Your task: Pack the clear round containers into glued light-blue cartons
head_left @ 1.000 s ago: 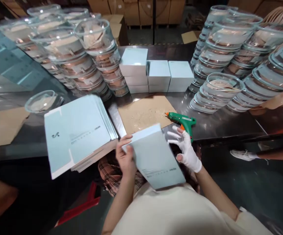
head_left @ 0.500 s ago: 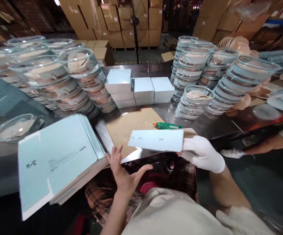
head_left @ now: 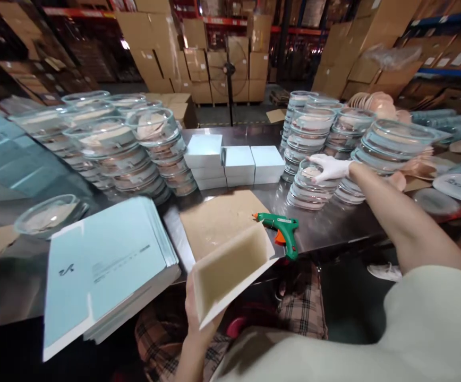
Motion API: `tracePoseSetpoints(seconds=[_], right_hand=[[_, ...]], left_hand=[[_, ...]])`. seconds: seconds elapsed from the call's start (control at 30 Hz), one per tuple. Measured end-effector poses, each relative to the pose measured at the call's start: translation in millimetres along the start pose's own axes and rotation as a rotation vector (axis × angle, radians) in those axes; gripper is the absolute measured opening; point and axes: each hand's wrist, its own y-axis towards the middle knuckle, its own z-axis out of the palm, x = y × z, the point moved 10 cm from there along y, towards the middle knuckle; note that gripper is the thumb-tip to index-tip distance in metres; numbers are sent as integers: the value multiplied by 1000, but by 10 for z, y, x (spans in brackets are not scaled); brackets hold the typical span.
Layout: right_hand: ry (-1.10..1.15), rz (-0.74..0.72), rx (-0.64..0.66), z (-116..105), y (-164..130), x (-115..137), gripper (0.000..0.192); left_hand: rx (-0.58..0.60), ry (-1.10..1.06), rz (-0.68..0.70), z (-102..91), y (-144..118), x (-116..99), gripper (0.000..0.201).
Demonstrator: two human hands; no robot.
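Note:
An open-topped, pale cardboard box (head_left: 230, 273) is tilted toward me, its inside bare. My left hand (head_left: 198, 307) is closed around its lower left end. Out to the right, my right hand (head_left: 330, 167), in a white glove, reaches over a short stack of clear glass bowls. Its fingers and thumb are at the rim of the top glass bowl (head_left: 308, 183), which has a pale round piece inside. A green glue gun (head_left: 278, 222) with an orange trigger lies just beyond the box, on the edge of a brown cardboard sheet (head_left: 218, 212).
Flat pale-blue printed cartons (head_left: 111, 260) lie stacked at left. Closed white boxes (head_left: 238, 162) stand at the back. Tall stacks of glass bowls (head_left: 107, 154) rise on the left, with more glass bowls (head_left: 393, 143) on the right. A lone glass bowl (head_left: 49, 215) sits at far left.
The box has passed from my right hand to my left and turned so its opening shows. My right hand has moved away to the bowl stack. The glue gun is more fully in sight.

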Motion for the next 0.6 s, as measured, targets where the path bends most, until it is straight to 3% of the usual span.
tracePoseSetpoints(seconds=[0.13,0.3,0.4,0.5,0.6], right_hand=[[-114,95,144,227,204,-75,116],[-176,137,105,343,210,-38,130],[-218,94,-7,349,-63,95,124],[-328,-38,-189,364,-465,254,121],[-463,-139,-311,603,-901,254,111]], left_hand=[[-140,24,-11,-13,-48,-120,58],[-188,127,29,-39,-81,-197,42],[-260,202,58,-123,-134,-125,47],[-243,219,35,-181,-159,18,52],[-228,285,4,-315,-150,121,55]])
